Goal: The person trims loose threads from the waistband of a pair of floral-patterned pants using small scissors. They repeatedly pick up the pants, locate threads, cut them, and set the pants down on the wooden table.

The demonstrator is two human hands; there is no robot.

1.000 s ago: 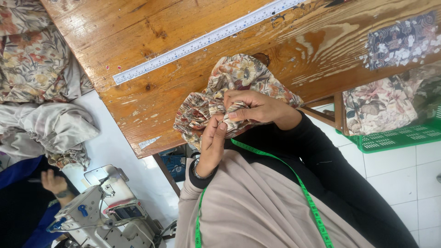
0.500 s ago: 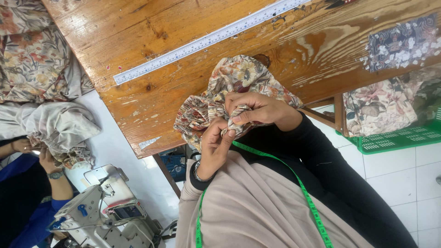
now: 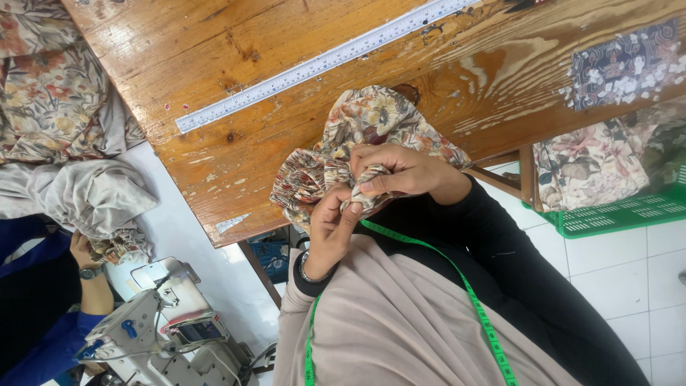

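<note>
While the bunched cloth hid most fingertips, the left hand and right hand both pinched the floral fabric piece at the edge of the worn wooden table. A metal ruler lay across it. White tiles floored the room. The fabric looked gathered, crumpled, brownish.

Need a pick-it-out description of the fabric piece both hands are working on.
Start at the big varnished wooden table with the long metal ruler across it. At its near edge, both hands pinch a gathered floral fabric piece: left hand below, right hand above. Unlike the other floral cloths, it is small, ruffled and handheld.
</note>
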